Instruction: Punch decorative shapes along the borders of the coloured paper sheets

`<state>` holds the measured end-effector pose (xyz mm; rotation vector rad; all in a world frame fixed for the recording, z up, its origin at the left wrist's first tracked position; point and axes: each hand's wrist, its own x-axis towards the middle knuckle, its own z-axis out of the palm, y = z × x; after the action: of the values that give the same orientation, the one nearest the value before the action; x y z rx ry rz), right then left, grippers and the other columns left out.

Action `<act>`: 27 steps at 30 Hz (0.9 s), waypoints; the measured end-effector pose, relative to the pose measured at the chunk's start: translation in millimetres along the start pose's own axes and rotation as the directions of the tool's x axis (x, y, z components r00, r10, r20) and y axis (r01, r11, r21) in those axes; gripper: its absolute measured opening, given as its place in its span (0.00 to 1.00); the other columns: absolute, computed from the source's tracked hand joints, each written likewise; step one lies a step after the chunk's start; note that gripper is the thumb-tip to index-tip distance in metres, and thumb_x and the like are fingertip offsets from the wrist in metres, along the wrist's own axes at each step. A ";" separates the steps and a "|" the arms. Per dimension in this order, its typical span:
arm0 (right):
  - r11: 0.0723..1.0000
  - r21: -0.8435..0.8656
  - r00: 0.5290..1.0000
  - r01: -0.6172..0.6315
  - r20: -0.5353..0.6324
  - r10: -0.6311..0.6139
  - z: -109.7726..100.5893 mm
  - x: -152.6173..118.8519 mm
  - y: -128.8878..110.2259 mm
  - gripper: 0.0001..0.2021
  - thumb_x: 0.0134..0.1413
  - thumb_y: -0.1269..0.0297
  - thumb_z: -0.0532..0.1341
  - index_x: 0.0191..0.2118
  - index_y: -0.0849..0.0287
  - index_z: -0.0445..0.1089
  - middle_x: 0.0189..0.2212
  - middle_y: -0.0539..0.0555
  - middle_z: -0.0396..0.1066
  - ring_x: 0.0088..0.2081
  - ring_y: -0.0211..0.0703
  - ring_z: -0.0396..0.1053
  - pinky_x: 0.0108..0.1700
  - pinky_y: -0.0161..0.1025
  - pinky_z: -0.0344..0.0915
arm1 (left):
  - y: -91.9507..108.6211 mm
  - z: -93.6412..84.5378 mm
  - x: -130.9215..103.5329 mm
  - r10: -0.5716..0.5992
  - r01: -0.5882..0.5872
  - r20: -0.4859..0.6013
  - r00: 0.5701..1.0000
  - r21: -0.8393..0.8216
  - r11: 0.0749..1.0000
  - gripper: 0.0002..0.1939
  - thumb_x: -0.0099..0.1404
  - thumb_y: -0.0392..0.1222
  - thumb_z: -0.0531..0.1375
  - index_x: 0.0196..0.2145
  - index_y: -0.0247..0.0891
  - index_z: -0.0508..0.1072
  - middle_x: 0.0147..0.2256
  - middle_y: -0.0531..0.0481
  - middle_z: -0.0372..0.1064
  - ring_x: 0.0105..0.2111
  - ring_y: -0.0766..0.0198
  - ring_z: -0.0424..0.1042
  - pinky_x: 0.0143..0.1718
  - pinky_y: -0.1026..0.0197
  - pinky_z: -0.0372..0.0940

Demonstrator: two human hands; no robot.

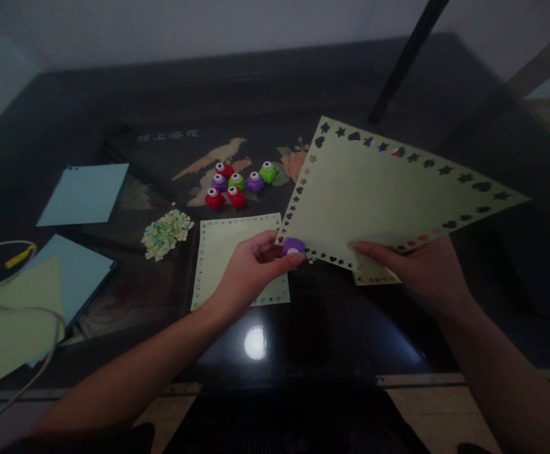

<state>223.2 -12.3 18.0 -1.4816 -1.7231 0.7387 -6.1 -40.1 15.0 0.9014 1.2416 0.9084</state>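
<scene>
Closed round a purple punch (294, 246), my left hand (251, 268) is at the lower left corner of a pale green sheet (373, 195). Small stars, hearts and flowers are cut along the sheet's edges. My right hand (421, 271) grips that sheet near its lower edge, thumb on top and fingers hidden beneath; it is raised and tilted. Below my left hand, a second pale green sheet (222, 252) with cut-out borders lies on the table. Part of another bordered sheet (373, 278) shows under the raised one.
Several red, green and purple punches (235, 183) stand mid-table. Left of them are a pile of paper bits (166, 234), a blue sheet (85, 194), more blue and green sheets (14, 328), and a white cable (60, 328). A dark post (407, 60) rises behind the raised sheet.
</scene>
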 end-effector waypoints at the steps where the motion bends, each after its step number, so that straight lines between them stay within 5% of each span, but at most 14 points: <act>1: 1.000 -0.002 1.000 -0.001 -0.005 0.001 0.2 -0.2 0.2 0.09 0.41 0.57 0.69 0.32 0.46 0.75 0.27 0.50 0.77 0.45 0.58 0.72 0.53 0.59 0.64 | 0.2 0.3 -0.1 0.001 -0.001 -0.001 1.000 -0.002 1.000 0.16 0.51 0.43 0.68 0.37 0.35 0.74 0.36 0.46 0.77 0.37 0.60 0.75 0.39 0.60 0.68; 27: 0.997 -0.072 0.999 0.029 0.026 -0.028 -0.4 -1.0 2.8 0.11 0.44 0.57 0.68 0.38 0.43 0.74 0.29 0.49 0.77 0.45 0.58 0.72 0.53 0.60 0.63 | 1.1 -0.4 -0.3 0.006 -0.006 -0.001 1.000 0.023 1.000 0.16 0.52 0.43 0.67 0.38 0.36 0.73 0.38 0.45 0.76 0.39 0.60 0.75 0.44 0.59 0.67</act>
<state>225.1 -12.8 15.8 -1.4990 -1.8037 0.6892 -6.5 -39.9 16.1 0.9234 1.2533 0.9010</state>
